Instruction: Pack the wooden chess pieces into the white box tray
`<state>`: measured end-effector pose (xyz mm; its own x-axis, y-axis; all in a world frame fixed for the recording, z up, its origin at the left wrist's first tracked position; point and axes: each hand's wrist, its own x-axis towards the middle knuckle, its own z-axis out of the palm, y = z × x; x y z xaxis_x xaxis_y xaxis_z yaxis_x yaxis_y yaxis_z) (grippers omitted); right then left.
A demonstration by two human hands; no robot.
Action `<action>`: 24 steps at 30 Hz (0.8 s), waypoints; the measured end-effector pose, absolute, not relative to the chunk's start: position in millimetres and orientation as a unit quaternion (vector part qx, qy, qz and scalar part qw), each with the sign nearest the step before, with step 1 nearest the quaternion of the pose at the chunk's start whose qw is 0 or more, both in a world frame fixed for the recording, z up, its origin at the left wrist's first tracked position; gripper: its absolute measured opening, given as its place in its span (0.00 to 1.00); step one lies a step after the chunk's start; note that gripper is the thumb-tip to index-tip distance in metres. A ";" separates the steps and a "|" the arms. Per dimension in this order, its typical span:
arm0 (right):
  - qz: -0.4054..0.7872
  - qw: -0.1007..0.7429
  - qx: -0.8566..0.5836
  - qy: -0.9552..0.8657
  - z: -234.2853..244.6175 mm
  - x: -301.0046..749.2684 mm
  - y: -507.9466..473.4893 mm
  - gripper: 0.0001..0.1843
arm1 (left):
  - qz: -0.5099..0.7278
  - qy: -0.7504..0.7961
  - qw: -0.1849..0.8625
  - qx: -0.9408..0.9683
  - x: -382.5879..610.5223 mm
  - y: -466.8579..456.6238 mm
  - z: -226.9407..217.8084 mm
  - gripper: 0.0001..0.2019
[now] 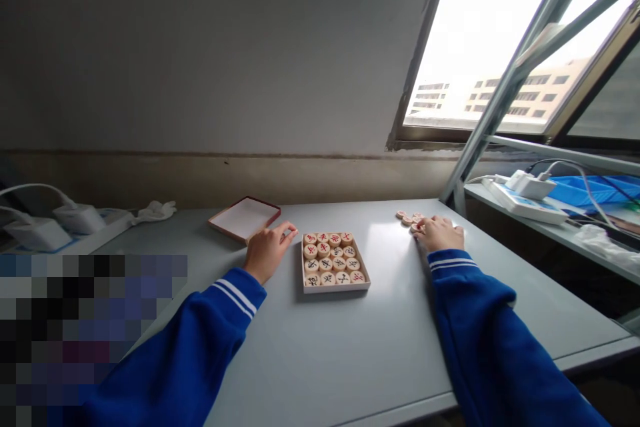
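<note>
A shallow square box (336,289) stands on the table, holding rows of round wooden Chinese chess pieces (324,249) with red or black characters. Just left of its far corner is my left hand (270,248), fingers stretched out with a gap between thumb and forefinger, gripping nothing. Farther right, my right hand (441,235) reaches over a small group of loose chess pieces (407,219). Its fingertips close on one piece (417,228) at the table surface, partly covering it. The box lid (245,219) lies with its pale inside up, behind my left hand.
A power strip (95,227) with white plugs sits at the table's left. On a side shelf to the right are another power strip (530,200), cables and a blue tray (595,188). A metal post (473,147) rises by the table's far right corner, beside the window.
</note>
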<state>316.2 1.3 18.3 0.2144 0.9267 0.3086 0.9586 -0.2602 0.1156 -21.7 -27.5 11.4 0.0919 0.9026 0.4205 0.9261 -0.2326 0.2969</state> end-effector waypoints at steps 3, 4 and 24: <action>-0.127 0.060 -0.779 -0.612 19.8 311.2 3.2 0.14 | -0.262 -0.621 0.029 -0.738 -21.2 -28.9 11.8 0.13; -0.109 0.069 -0.778 -0.615 19.9 309.7 4.5 0.14 | -0.260 -0.622 0.033 -0.738 -21.1 -29.3 11.9 0.13; 0.022 0.207 -0.464 -0.861 21.5 202.5 -31.5 0.12 | -0.361 -0.608 -0.023 -0.707 -24.7 -26.3 8.6 0.06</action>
